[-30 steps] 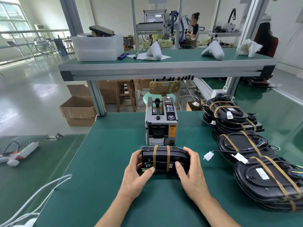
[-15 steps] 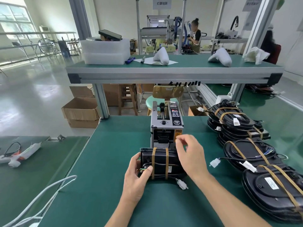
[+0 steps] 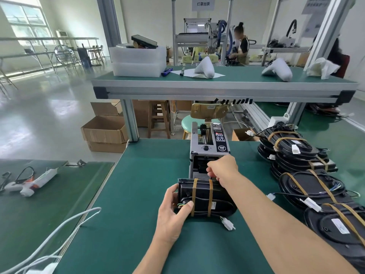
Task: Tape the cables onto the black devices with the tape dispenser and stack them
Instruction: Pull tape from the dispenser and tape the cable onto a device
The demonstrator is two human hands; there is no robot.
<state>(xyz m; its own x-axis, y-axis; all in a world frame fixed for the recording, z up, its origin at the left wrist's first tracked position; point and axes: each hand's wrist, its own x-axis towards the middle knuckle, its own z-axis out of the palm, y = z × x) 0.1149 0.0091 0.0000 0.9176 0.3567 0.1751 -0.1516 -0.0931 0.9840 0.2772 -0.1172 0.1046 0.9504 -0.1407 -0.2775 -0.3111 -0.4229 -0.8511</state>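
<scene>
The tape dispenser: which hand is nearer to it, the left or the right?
Right. The right hand is at the front opening of the tape dispenser; the left hand is lower, gripping the black device in front of it.

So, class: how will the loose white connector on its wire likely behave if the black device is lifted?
The white connector would probably dangle, since its thin wire lies slack on the mat. The black device looks rigid. The tape bands likely keep the rest bundled.

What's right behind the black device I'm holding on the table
The tape dispenser stands directly behind the black device, with your right hand at its outlet. The hand and the device hide the dispenser's lower front, so any tape there cannot be seen.
</scene>
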